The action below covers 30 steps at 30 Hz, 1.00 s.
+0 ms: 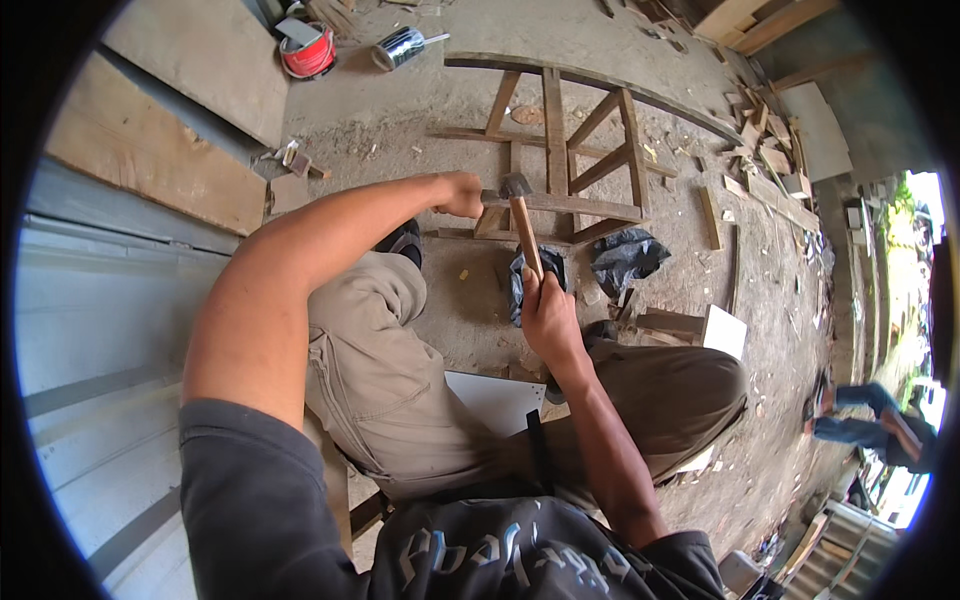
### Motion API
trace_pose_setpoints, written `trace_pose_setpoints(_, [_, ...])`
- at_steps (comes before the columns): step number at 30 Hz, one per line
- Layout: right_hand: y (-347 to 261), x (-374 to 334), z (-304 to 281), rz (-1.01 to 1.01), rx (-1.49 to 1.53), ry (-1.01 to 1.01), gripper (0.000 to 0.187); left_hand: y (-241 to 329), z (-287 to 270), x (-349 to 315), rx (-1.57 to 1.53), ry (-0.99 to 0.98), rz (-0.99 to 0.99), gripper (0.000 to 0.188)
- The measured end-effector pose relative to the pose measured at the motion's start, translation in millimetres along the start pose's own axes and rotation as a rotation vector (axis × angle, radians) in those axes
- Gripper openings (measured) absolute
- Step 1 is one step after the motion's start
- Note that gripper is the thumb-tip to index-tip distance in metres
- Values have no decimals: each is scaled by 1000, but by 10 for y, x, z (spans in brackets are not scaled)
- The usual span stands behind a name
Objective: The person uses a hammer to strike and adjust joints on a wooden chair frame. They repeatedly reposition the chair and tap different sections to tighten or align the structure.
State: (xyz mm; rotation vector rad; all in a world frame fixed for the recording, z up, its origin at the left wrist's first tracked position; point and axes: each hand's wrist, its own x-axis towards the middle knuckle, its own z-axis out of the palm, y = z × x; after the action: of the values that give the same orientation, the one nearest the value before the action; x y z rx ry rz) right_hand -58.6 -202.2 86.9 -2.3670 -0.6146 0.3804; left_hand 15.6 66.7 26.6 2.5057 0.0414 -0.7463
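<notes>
1 wooden frame (554,130) lies on the dusty floor, and 1 hammer (527,235) is held over its near side. The right hand (550,312) is clamped around the lower part of the hammer's wooden handle, while the dark head is up at the left end of the frame's near bar (590,206) — whether it touches the wood, I cannot tell. The left hand (461,194) is curled at that same bar end; its fingers are mostly hidden, so I cannot tell what they are closed on.

2 dark plastic bags lie on the near side of the frame: 1 bag (517,292) partly behind the right hand, the other bag (628,262) to its right. Beyond the frame, to the left, are 1 red bucket (308,55) and 1 metal can (397,49) on its side. Right of the frame are 1 scrap-wood heap (775,150) and — farther off — 1 other person (868,425).
</notes>
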Motion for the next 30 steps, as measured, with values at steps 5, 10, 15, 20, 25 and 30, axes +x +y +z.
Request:
trace_pose_setpoints(5, [-439, -10, -285, -26, 257, 93, 34, -107, 21, -10, 46, 3, -59, 30])
trace_pose_setpoints(10, [-96, -8, -89, -5, 54, 8, 37, -6, -25, 43, 32, -15, -37, 28])
trace_pose_setpoints(15, [-484, -30, -404, -135, 359, 177, 42, -179, 53, 52, 23, -12, -20, 29])
trace_pose_setpoints(20, [-370, 4, -206, -200, 302, 268, 36, -44, 28, -3, 50, 23, -16, 30])
trace_pose_setpoints(25, [15, -98, -85, 26, 103, 50, 34, -128, -50, 35, 60, 28, 40, 34])
trace_pose_setpoints(30, [-386, 1, -296, 27, 202, 75, 35, -40, -5, -3, 104, 23, -52, 35])
